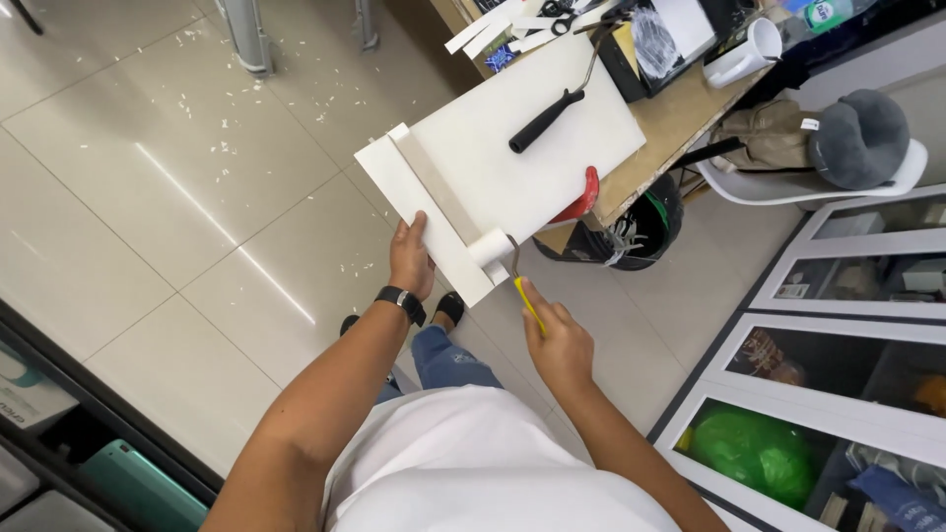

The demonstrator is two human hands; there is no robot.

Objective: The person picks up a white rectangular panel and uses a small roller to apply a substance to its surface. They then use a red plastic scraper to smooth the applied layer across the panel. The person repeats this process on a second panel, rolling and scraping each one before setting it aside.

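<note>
A wooden worktop carried a white board overhanging its near edge; scissors, white strips and a white jug lay toward the far side.

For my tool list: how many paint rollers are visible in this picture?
2. A small roller with a yellow handle is in the right hand, on the near end of the white board. A black-handled roller lies on the board. Others may be hidden in the clutter.
</note>
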